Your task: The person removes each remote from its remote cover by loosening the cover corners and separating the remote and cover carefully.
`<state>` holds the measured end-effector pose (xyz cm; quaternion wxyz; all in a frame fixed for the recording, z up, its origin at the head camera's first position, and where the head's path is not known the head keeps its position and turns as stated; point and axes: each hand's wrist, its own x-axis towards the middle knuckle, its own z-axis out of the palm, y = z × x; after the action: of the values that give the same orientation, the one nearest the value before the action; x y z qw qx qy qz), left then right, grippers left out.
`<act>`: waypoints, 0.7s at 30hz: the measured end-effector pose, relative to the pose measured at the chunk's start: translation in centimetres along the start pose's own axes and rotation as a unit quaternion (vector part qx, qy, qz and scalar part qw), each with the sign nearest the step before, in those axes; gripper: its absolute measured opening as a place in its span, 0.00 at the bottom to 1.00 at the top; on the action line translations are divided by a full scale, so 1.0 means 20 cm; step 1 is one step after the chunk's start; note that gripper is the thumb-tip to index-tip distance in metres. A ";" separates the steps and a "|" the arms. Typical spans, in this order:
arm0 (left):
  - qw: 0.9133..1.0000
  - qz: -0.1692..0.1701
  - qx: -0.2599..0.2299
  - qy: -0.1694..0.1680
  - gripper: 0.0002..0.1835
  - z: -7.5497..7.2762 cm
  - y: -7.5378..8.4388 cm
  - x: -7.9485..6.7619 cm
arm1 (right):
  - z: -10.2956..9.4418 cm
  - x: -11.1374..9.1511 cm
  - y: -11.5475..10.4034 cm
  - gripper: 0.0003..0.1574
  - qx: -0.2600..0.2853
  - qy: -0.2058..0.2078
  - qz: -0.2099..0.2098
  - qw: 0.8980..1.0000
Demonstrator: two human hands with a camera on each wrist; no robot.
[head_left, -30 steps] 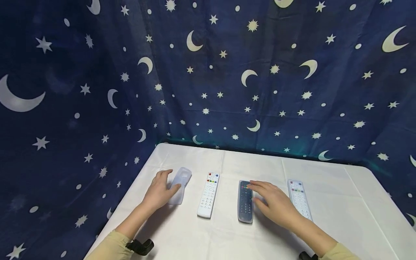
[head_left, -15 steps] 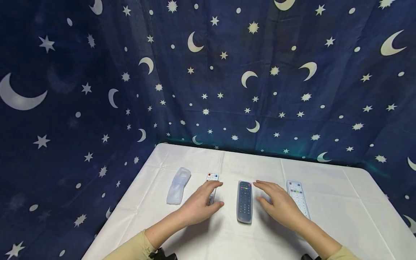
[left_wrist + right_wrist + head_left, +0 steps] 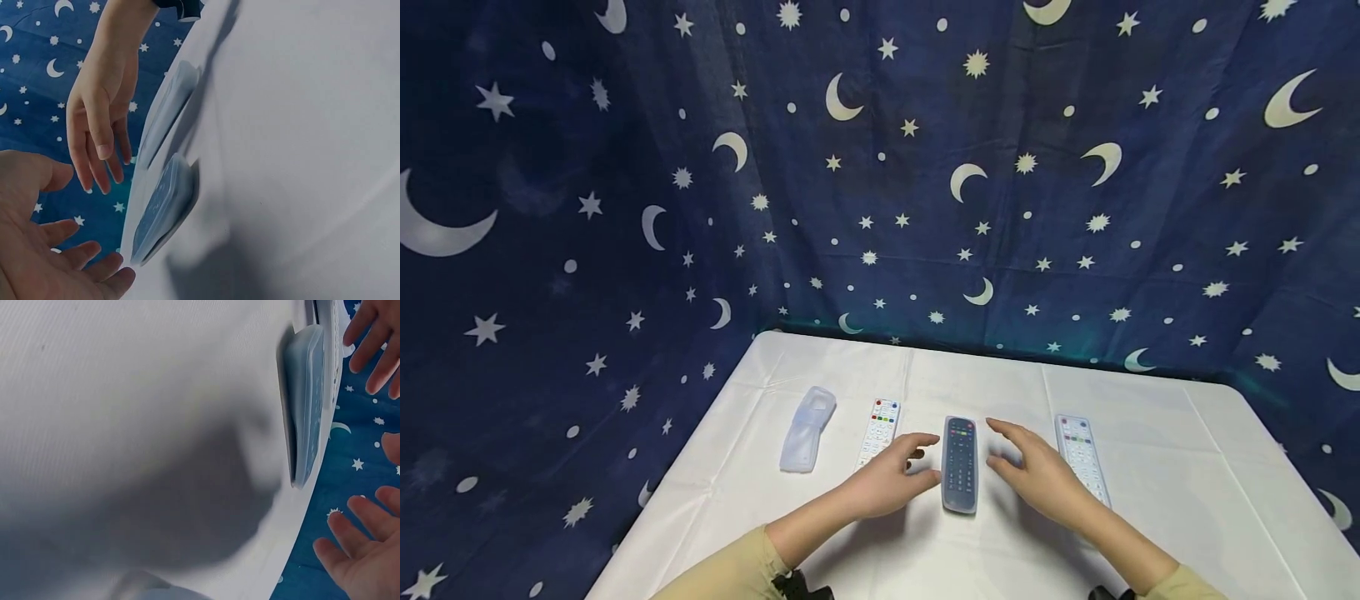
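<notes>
A dark remote control (image 3: 959,467) in a translucent cover lies on the white table, between both hands. On its left side is my left hand (image 3: 887,482), thumb and fingers spread, fingertips close to the cover's edge. Across from it, my right hand (image 3: 1041,475) hovers with fingers apart and holds nothing. In the left wrist view the covered remote (image 3: 164,209) lies beside the left fingertips. A white remote control (image 3: 880,429) lies partly hidden behind the left hand. Beyond the right hand lies another white remote (image 3: 1081,454), partly covered by that hand in the head view.
A limp, translucent cover (image 3: 808,429) lies at the left of the table (image 3: 992,383). Dark blue curtains (image 3: 917,192) with moons and stars hang behind and to the left of the table.
My left hand has moved right, from the loose translucent cover, past the white remote, to the dark remote's left side. The right hand has drawn slightly away from the dark remote.
</notes>
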<state>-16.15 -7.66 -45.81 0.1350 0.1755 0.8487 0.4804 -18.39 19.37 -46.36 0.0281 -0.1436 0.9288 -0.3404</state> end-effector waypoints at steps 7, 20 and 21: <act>0.996 -0.044 -0.076 0.013 0.30 0.03 0.02 0.03 | 0.02 0.01 0.01 0.39 0.070 -0.025 0.032 0.997; 0.970 -0.118 -0.213 0.021 0.32 0.06 0.02 0.10 | 0.05 0.03 -0.01 0.37 0.163 -0.031 0.102 0.981; 0.965 -0.126 -0.229 0.021 0.33 0.06 0.02 0.12 | 0.05 0.04 -0.01 0.37 0.174 -0.033 0.115 0.977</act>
<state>-17.71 -5.57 -46.21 0.2133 0.0216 0.7337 0.6448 -18.91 18.39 -46.94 0.1225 -0.0399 0.8641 -0.4866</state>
